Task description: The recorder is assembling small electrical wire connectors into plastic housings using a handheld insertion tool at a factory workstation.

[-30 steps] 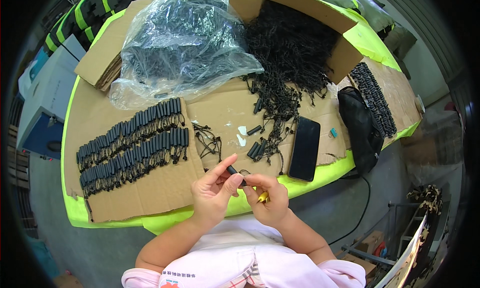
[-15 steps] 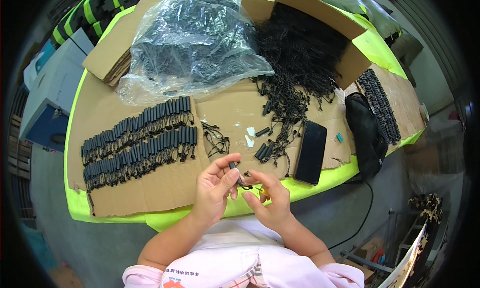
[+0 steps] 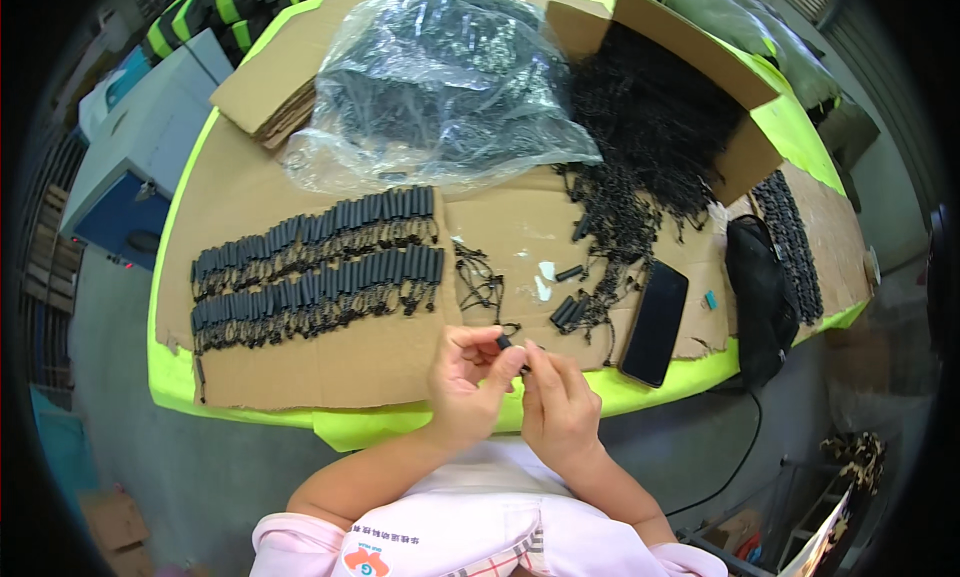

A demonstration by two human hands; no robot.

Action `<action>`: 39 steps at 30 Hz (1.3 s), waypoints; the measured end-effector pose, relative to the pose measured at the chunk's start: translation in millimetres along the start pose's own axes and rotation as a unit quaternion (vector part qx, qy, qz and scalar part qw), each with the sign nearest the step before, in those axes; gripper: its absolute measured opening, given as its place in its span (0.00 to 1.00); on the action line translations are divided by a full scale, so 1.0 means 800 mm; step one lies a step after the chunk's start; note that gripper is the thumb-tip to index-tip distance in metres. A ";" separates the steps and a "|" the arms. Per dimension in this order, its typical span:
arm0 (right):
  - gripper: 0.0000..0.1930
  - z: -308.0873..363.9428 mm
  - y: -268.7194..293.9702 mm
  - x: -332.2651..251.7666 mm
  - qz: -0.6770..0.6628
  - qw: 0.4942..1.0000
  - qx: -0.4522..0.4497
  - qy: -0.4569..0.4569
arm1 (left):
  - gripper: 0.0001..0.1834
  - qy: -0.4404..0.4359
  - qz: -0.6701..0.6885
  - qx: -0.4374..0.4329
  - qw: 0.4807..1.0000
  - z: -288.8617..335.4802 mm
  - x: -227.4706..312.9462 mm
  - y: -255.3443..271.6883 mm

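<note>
Nearest, the left hand (image 3: 466, 385) holds a black tube (image 3: 504, 343) pinched between thumb and fingers, its far end poking past the fingertips. The right hand (image 3: 562, 405) has closed in beside it, thumb and fingers drawn together at the tube's near end; whether they grip the tube or a cord there is hidden.

Half a second ago the right hand stood more open and a little apart, a yellow tool showing in it and a dark cord hanging from the tube. Now neither tool nor cord can be made out, which suggests work by fingertip at that end, the piece probably unfinished.

Beyond, on the cloth-covered surface (image 3: 385, 425), nothing seems to have moved except the camera's view: two rows of corded tubes (image 3: 365, 273) lie on cardboard (image 3: 320, 377) to the left, with loose tubes (image 3: 570, 311) and a phone (image 3: 655, 324) to the right. Farthest are a clear bag (image 3: 450, 77) and a box (image 3: 757, 155) spilling black cords (image 3: 650, 127).
</note>
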State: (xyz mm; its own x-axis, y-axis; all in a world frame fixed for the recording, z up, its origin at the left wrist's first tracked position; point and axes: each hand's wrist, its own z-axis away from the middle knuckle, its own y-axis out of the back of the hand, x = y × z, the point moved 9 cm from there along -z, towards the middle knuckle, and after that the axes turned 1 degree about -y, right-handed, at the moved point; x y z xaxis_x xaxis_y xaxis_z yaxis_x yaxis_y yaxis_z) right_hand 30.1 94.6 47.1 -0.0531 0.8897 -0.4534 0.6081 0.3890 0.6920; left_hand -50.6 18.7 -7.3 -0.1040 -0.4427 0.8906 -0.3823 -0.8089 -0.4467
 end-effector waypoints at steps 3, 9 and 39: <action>0.24 -0.004 -0.003 0.001 -0.042 0.999 -0.006 -0.032 | 0.15 -0.042 -0.031 -0.007 0.999 0.006 0.008 -0.002; 0.29 -0.004 -0.025 -0.007 -0.123 0.985 -0.104 -0.055 | 0.15 -0.055 -0.061 0.020 0.996 0.010 0.013 0.032; 0.17 -0.003 0.008 0.078 -0.036 0.992 -0.047 -0.112 | 0.12 -0.218 -0.551 -0.133 0.794 -0.113 0.087 0.022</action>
State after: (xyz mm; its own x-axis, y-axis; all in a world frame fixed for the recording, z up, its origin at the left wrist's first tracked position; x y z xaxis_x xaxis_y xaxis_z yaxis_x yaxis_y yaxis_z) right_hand 28.8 153.4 24.8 0.0887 0.7874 -0.6100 0.5322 0.4802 0.6973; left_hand -147.8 8.8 54.4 0.7338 0.3394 0.5886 -0.2072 -0.7132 0.6696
